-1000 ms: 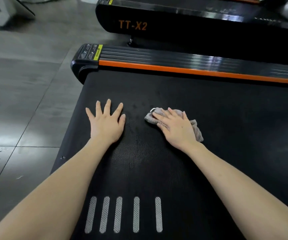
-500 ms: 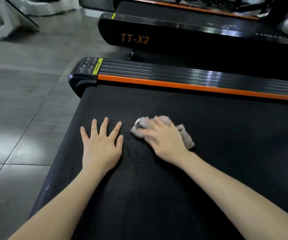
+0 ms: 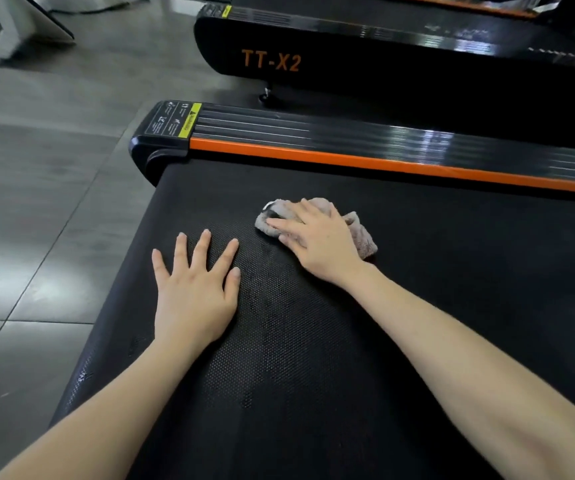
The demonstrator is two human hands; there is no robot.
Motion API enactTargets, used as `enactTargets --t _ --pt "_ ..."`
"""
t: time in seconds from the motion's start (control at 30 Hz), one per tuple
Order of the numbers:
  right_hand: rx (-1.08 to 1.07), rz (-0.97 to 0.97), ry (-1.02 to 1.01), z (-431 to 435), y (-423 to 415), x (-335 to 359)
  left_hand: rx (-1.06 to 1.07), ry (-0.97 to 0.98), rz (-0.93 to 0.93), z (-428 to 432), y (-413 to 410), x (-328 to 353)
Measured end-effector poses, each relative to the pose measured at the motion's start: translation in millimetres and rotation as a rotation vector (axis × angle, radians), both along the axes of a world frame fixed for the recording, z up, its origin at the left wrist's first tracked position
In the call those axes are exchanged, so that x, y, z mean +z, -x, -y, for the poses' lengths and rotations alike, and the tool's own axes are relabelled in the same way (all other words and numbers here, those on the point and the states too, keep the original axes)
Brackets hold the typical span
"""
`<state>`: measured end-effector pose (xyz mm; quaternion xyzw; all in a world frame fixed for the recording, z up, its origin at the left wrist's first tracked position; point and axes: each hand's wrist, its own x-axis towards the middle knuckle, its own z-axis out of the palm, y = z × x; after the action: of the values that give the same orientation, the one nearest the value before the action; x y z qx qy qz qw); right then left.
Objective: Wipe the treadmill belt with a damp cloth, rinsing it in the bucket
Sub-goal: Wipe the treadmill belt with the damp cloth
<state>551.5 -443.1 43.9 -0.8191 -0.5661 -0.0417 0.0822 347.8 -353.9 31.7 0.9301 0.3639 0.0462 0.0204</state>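
Note:
The black textured treadmill belt [image 3: 435,306] fills most of the view. A crumpled grey cloth [image 3: 360,235] lies on it near the far side rail. My right hand [image 3: 317,242] presses flat on the cloth with straight fingers, covering its middle. My left hand [image 3: 194,289] rests flat on the bare belt to the left of the cloth, fingers spread, a short gap away. No bucket is in view.
A black side rail with an orange strip [image 3: 365,161] and a warning label [image 3: 175,123] borders the belt's far edge. A second treadmill marked TT-X2 [image 3: 272,60] stands behind it. Grey tiled floor [image 3: 36,202] lies to the left.
My right hand has slid the cloth to the left and farther toward the rail. My left hand has stayed flat on the belt. The view has tilted up, losing the white stripes.

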Motion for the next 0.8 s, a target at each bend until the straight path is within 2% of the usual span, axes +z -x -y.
enactTargets --t 0.07,0.27,0.47,0.57,0.63,0.7,0.8 --pt "0.02 -0.019 0.016 -14.6 -13.0 1.5 -0.005 0.009 -0.007 -0.2 0.0 0.4" --pt "-0.143 -0.023 -0.064 -69.3 -47.1 7.0 -0.005 0.023 0.019 -2.0 2.4 -1.6" --pt "-0.478 -0.034 -0.171 3.1 -111.1 5.8 -0.008 0.027 0.003 -0.8 2.4 -0.8" --pt "-0.647 -0.026 -0.176 7.6 -112.7 6.7 -0.003 0.019 -0.002 0.2 1.3 -1.8" --pt "-0.622 -0.006 -0.178 -11.7 -94.3 6.4 -0.01 0.022 -0.006 -0.3 0.5 -2.6" --pt "-0.453 0.011 -0.153 -31.7 -69.0 3.6 -0.013 0.024 -0.008 -1.1 0.4 -3.1" --pt "-0.251 -0.016 -0.011 -32.7 -35.4 4.9 -0.014 0.037 -0.007 -2.3 1.4 -3.2"
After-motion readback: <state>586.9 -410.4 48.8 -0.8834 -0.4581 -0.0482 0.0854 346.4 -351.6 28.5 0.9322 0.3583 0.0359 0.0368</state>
